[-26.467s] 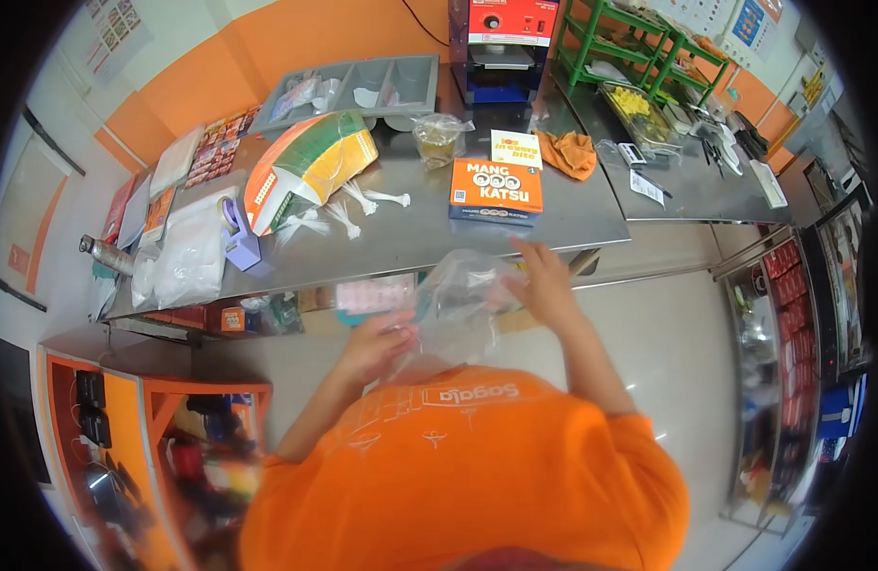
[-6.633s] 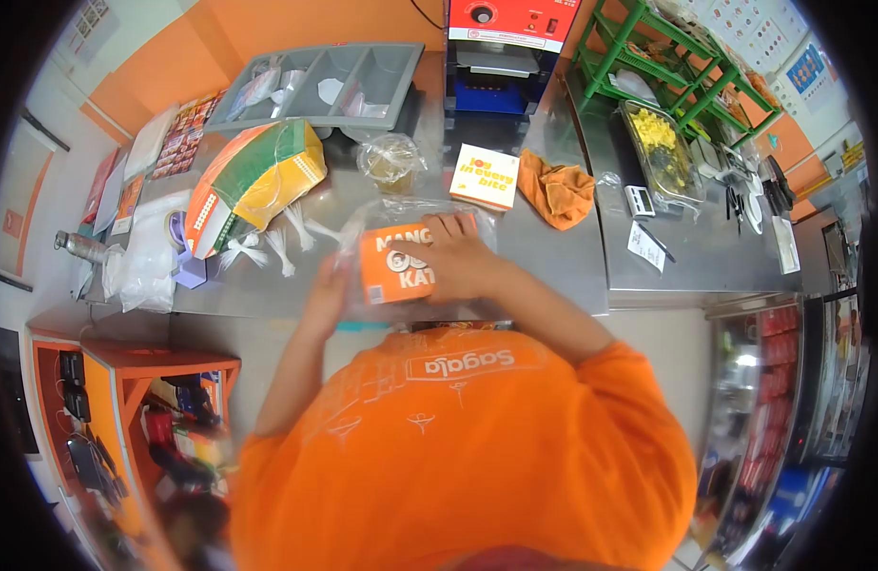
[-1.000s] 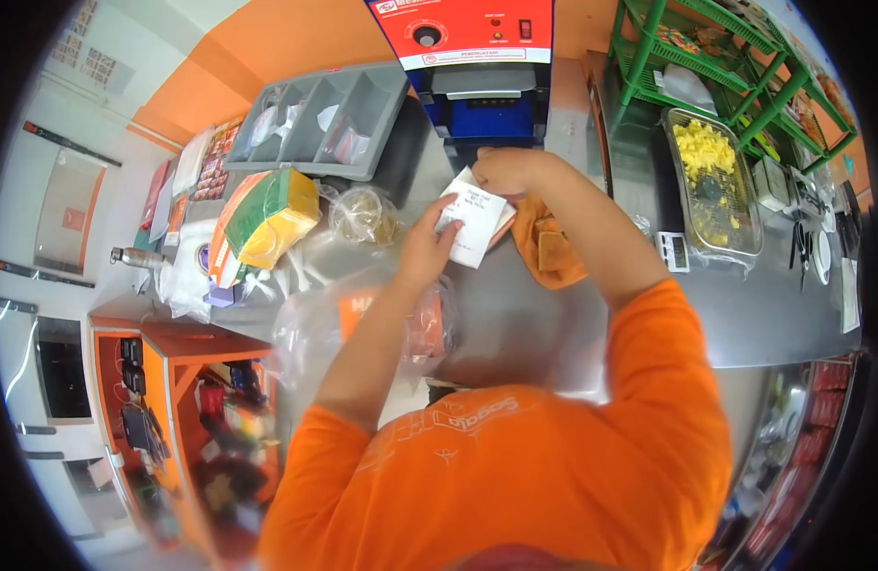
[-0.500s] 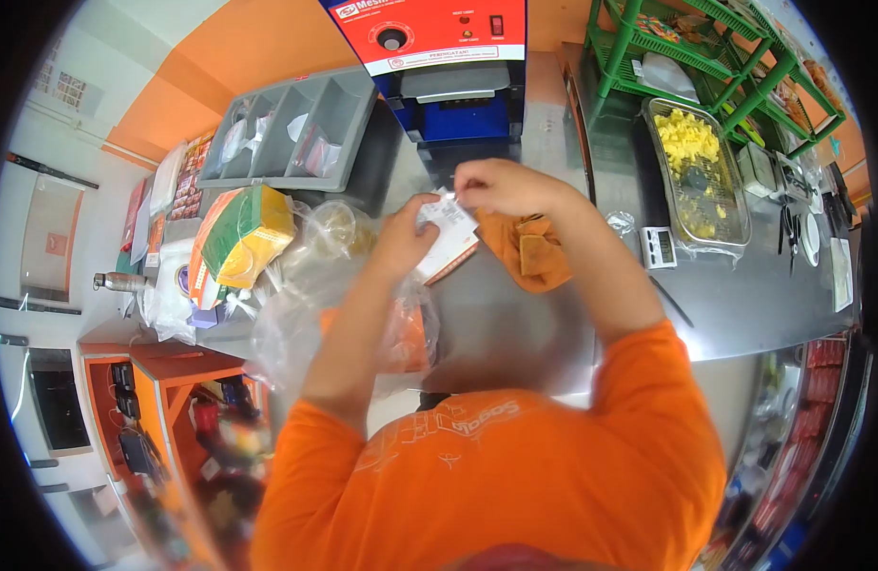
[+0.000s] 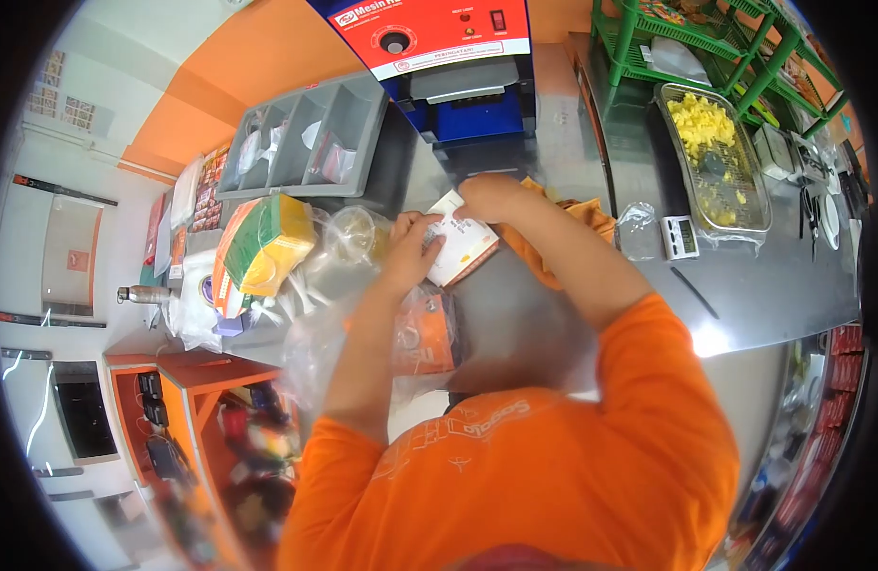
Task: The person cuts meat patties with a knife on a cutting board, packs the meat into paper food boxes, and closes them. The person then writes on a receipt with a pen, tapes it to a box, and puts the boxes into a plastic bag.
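Observation:
A flat white box-like piece (image 5: pixel 466 249) with dark print and an orange-yellow edge lies on the metal table, tilted in front of me. My left hand (image 5: pixel 412 249) grips its left side, thumb on the printed face. My right hand (image 5: pixel 493 198) is closed at its upper right edge; the fingertips are partly hidden, and I cannot make out what they pinch there. Just behind and right of it, partly under my right forearm, lies a crumpled orange-brown cloth (image 5: pixel 591 221). A clear plastic bag with an orange printed pack (image 5: pixel 426 333) rests under my left forearm.
A red and blue machine (image 5: pixel 472 114) stands at the back. Left are a grey divided tray (image 5: pixel 349 124) and a green-yellow pack (image 5: pixel 273 246). Right are a mesh tray (image 5: pixel 762 214) with yellow pieces, a timer (image 5: pixel 680 238), a thin dark stick (image 5: pixel 694 291) and green racks (image 5: pixel 639 67).
The view has shifted slightly. The white piece has turned so more of its printed face shows. My right hand has come down from above onto its upper right edge.

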A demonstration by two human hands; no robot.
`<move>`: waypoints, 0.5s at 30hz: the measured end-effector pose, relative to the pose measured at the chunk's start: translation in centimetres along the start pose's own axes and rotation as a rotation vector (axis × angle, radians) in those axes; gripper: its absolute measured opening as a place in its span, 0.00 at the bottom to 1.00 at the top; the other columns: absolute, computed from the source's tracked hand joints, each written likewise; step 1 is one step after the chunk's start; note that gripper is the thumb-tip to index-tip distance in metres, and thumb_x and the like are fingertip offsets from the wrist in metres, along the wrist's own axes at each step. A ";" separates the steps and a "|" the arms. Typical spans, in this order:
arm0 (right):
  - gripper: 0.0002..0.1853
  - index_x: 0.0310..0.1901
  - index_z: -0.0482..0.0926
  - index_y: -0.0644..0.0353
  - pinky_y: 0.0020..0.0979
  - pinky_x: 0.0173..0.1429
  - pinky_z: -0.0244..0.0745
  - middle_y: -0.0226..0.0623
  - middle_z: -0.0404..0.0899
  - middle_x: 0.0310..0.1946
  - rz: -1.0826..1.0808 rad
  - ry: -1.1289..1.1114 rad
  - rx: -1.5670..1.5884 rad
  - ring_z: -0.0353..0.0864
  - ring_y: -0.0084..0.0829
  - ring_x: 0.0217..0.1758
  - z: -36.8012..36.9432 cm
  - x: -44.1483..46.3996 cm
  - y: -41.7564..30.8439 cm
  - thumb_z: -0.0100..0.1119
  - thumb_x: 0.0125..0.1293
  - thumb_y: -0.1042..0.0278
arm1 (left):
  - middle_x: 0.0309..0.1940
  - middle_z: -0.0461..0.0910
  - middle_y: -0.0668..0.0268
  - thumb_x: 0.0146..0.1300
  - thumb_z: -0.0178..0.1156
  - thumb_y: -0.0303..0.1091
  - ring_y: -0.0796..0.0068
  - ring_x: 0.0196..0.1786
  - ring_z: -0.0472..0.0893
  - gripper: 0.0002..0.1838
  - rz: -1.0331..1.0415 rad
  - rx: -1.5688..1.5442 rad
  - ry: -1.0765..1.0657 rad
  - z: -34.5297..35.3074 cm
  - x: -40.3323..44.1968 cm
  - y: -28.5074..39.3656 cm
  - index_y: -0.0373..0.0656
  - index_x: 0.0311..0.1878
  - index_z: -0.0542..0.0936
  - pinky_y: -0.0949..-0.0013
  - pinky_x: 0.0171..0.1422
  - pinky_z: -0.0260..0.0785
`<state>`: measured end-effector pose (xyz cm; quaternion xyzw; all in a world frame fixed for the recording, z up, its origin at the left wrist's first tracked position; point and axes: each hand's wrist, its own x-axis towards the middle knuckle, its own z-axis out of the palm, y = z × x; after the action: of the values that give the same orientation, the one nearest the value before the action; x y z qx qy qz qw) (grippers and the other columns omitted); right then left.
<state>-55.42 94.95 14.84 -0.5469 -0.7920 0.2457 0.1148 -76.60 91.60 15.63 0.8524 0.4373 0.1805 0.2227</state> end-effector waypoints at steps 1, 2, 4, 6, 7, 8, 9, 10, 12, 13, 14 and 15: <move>0.23 0.33 0.79 0.63 0.37 0.40 0.72 0.46 0.80 0.33 0.057 -0.049 -0.029 0.78 0.41 0.34 -1.1 -0.4 -0.5 0.62 0.54 0.46 | 0.47 0.68 0.59 0.58 0.60 0.34 0.58 0.53 0.67 0.18 -0.001 0.003 -0.003 0.1 0.0 0.0 0.49 0.53 0.75 0.60 0.59 0.60; 0.25 0.33 0.79 0.64 0.38 0.40 0.72 0.47 0.80 0.32 0.114 -0.101 -0.059 0.78 0.41 0.33 -1.6 -0.6 -0.7 0.62 0.54 0.43 | 0.50 0.66 0.57 0.59 0.60 0.34 0.56 0.55 0.66 0.18 -0.011 0.006 -0.003 0.2 -0.2 0.0 0.50 0.54 0.74 0.60 0.60 0.60; 0.24 0.33 0.78 0.65 0.36 0.36 0.73 0.43 0.79 0.28 0.107 -0.114 0.049 0.77 0.37 0.29 -0.7 -0.5 1.7 0.61 0.56 0.46 | 0.53 0.65 0.56 0.60 0.59 0.34 0.55 0.57 0.66 0.18 -0.018 0.011 -0.002 0.9 -0.5 -0.2 0.50 0.54 0.74 0.59 0.61 0.59; 0.22 0.33 0.77 0.65 0.33 0.31 0.75 0.39 0.79 0.24 0.099 -0.118 0.146 0.77 0.33 0.24 0.4 -1.0 3.5 0.61 0.57 0.48 | 0.58 0.62 0.52 0.60 0.59 0.33 0.49 0.58 0.65 0.19 0.020 -0.042 0.147 2.0 -0.7 -0.8 0.53 0.55 0.73 0.55 0.64 0.56; 0.20 0.33 0.76 0.64 0.30 0.28 0.73 0.36 0.78 0.23 0.121 -0.080 0.508 0.75 0.28 0.23 1.4 -2.0 3.4 0.60 0.59 0.50 | 0.58 0.62 0.52 0.60 0.59 0.33 0.49 0.58 0.65 0.19 0.021 -0.042 0.149 1.8 -0.7 -0.8 0.53 0.55 0.73 0.55 0.64 0.56; 0.18 0.34 0.75 0.62 0.27 0.25 0.71 0.32 0.77 0.22 0.143 -0.042 0.869 0.74 0.23 0.21 2.0 -2.6 3.5 0.59 0.61 0.52 | 0.60 0.60 0.50 0.62 0.57 0.34 0.47 0.62 0.62 0.18 -0.010 -0.023 0.106 1.8 -0.7 -0.7 0.53 0.56 0.72 0.55 0.65 0.55; 0.18 0.34 0.75 0.62 0.27 0.25 0.71 0.32 0.77 0.22 0.145 -0.048 0.868 0.74 0.23 0.21 2.3 -2.8 3.6 0.59 0.61 0.52 | 0.62 0.58 0.48 0.64 0.55 0.35 0.45 0.65 0.60 0.18 -0.045 -0.005 0.062 1.8 -0.8 -0.7 0.53 0.57 0.70 0.54 0.67 0.54; 0.15 0.34 0.75 0.61 0.24 0.24 0.70 0.30 0.76 0.22 0.157 -0.082 0.929 0.74 0.19 0.22 2.5 -2.8 3.6 0.58 0.63 0.55 | 0.62 0.58 0.48 0.64 0.55 0.35 0.45 0.65 0.60 0.18 -0.050 -0.007 0.060 1.9 -1.0 -0.6 0.53 0.57 0.70 0.54 0.67 0.54; 0.12 0.34 0.74 0.59 0.22 0.24 0.69 0.28 0.76 0.21 0.163 -0.109 0.988 0.73 0.16 0.22 2.6 -2.6 3.8 0.57 0.64 0.58 | 0.63 0.58 0.48 0.64 0.55 0.35 0.46 0.65 0.60 0.18 -0.072 -0.002 0.026 1.7 -0.8 -0.6 0.52 0.58 0.69 0.53 0.67 0.54; 0.11 0.34 0.74 0.60 0.25 0.25 0.71 0.31 0.76 0.22 0.174 -0.120 0.949 0.75 0.21 0.24 2.7 -2.5 3.9 0.57 0.64 0.59 | 0.63 0.58 0.48 0.64 0.55 0.35 0.46 0.65 0.60 0.18 -0.070 0.001 0.026 1.7 -0.8 -0.5 0.52 0.58 0.69 0.53 0.67 0.54; 0.10 0.34 0.74 0.60 0.28 0.27 0.72 0.34 0.77 0.23 0.187 -0.128 0.911 0.77 0.25 0.25 2.9 -2.5 4.0 0.57 0.63 0.61 | 0.63 0.57 0.48 0.64 0.55 0.35 0.45 0.65 0.59 0.19 -0.080 -0.022 0.034 1.7 -0.8 -0.5 0.50 0.58 0.68 0.53 0.67 0.54; 0.10 0.34 0.74 0.60 0.28 0.27 0.72 0.34 0.77 0.23 0.186 -0.123 0.913 0.77 0.25 0.25 3.2 -2.5 4.0 0.57 0.63 0.61 | 0.63 0.57 0.48 0.64 0.55 0.35 0.45 0.66 0.59 0.20 -0.088 -0.046 0.043 1.7 -0.8 -0.5 0.48 0.58 0.68 0.54 0.67 0.54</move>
<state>-52.70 92.91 10.28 -0.4938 -0.5558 0.6101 0.2741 -76.47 90.83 13.85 0.8230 0.4748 0.1986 0.2403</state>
